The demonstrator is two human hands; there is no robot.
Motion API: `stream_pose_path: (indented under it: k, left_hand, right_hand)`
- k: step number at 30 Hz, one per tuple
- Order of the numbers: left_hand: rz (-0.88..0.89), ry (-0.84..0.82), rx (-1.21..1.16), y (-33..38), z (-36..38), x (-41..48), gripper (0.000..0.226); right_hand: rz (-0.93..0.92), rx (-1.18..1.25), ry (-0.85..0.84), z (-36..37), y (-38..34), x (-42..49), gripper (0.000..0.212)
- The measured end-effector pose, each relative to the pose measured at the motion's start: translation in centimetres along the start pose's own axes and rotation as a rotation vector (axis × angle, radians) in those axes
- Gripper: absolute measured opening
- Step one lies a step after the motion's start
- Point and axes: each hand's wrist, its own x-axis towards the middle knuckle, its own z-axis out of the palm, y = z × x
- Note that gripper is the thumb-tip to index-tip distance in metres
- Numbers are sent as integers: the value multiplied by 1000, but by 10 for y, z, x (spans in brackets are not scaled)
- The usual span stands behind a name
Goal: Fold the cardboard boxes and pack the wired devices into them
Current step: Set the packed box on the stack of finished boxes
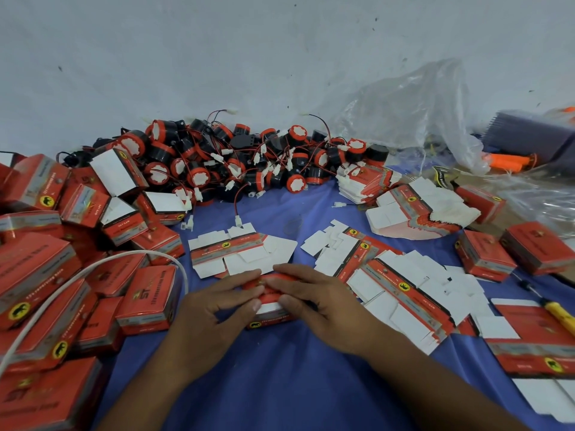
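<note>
- Left hand (217, 301) and right hand (314, 298): each grip clamped on the small red cardboard box (270, 310), fingers over the top, thumbs on the near flap.
- Box sits on blue cloth (280, 374), centre front.
- Pile of black-and-red wired devices (236, 163) well behind.
- Flat box blanks (242, 253) just beyond the fingertips.

a person's left hand (214, 309) and right hand (317, 300), both bare, seen from a camera worn on the head. the left forearm (149, 384) and right forearm (435, 377) are uncovered as far as the lower edge of the frame. a short, pale nail shows on the left thumb (255, 304); creased knuckles line the fingers of each hand.
</note>
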Motion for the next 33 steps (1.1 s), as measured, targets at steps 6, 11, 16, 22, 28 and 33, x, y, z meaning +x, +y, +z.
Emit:
stream_pose_path:
  k: [6,11,16,22,28,33]
  left_hand:
    - [72,21,52,5,2,1,35]
    - [116,-40,204,2,0,-1,37]
    - [188,-183,387,-8,-5,-2,51]
    - [96,-57,205,-9,3,-6,53]
    - [23,-39,261,-14,1,-5,31]
    - [55,-78,296,-17,3,-4,17]
  right_hand:
    - [-49,-113,38,0,-3,2,35]
    - [-35,-136,-30,0,0,-2,39]
    - [-59,-253,-142,-4,3,-6,54]
    - [17,-144,-87,-4,-3,-5,48]
    - [277,-354,519,-101,13,-4,46]
    - [915,-657,621,-194,78,-60,49]
